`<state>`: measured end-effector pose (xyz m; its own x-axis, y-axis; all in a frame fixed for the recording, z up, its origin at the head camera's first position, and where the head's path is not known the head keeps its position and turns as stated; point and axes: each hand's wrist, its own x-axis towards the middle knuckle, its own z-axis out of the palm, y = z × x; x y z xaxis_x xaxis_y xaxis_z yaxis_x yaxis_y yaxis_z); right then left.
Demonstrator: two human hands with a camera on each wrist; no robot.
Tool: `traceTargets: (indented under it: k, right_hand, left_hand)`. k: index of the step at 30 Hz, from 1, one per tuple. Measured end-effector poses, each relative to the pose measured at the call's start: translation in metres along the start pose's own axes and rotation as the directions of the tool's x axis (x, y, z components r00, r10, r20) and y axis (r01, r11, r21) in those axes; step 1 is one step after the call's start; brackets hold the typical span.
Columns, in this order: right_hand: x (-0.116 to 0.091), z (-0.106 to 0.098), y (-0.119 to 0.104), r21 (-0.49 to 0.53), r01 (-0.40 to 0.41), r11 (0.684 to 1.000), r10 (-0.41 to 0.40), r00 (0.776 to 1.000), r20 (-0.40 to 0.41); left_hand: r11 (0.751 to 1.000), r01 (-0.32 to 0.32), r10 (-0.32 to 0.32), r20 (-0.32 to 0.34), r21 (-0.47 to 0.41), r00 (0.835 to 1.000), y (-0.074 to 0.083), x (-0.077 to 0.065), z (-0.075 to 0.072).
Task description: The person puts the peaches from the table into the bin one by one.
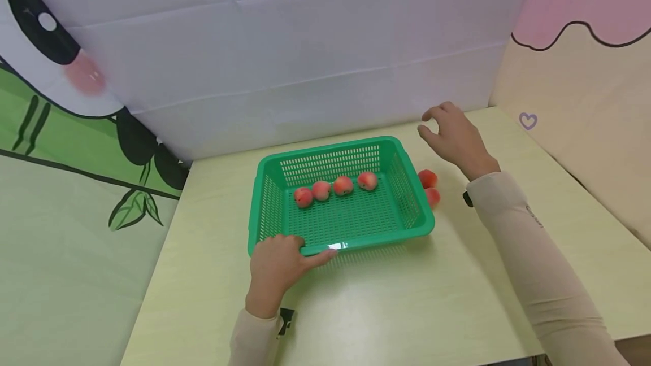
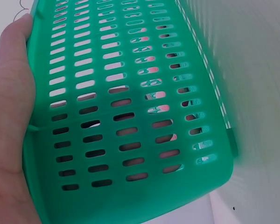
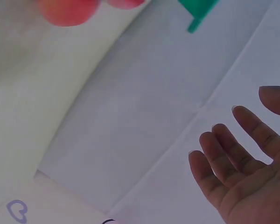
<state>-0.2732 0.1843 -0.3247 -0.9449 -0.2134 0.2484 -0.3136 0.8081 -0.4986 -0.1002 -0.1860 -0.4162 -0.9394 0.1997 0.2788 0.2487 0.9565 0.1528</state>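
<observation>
A green plastic basket (image 1: 386,238) with slotted walls sits on the table. Inside it, several red-and-pink peaches (image 1: 343,186) lie in a row across the middle. My left hand (image 1: 277,264) grips the near rim at the left corner, thumb stretched along the rim and fingers over the inside. The left wrist view has that hand (image 2: 9,112) against the slotted basket wall (image 2: 130,205). Beyond the basket's right side, my right hand (image 1: 455,137) hovers with relaxed fingers, holding nothing. Two more peaches (image 1: 428,178) lie on the table just outside the right wall, partly hidden by it.
A pale wood-grain table (image 1: 193,275) carries everything. White cloth (image 1: 305,61) hangs along its back edge, with a cartoon-printed cloth (image 1: 66,185) on the left and a cream-and-pink one (image 1: 574,106) on the right.
</observation>
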Motion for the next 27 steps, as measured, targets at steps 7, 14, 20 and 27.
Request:
traceTargets:
  k: [7,14,20,27]
  right_hand:
    - [0.000,0.025,0.037,-0.028,0.029,0.999,-0.025,0.990,0.137]
    - [-0.003,0.053,0.059,-0.030,0.076,0.997,-0.064,0.953,0.298]
    - [-0.006,0.071,0.068,-0.002,0.124,0.992,-0.115,0.926,0.359]
    - [-0.007,0.080,0.071,0.028,0.128,0.991,-0.128,0.909,0.396]
  left_hand:
    - [1.000,0.004,-0.004,-0.001,0.001,1.000,0.000,0.000,0.000]
    - [1.000,0.019,-0.019,0.024,-0.005,1.000,0.001,0.000,-0.002]
    - [1.000,0.012,-0.012,0.014,-0.006,1.000,0.000,-0.001,-0.001]
    - [1.000,0.006,-0.006,0.005,-0.005,1.000,0.000,-0.001,-0.001]
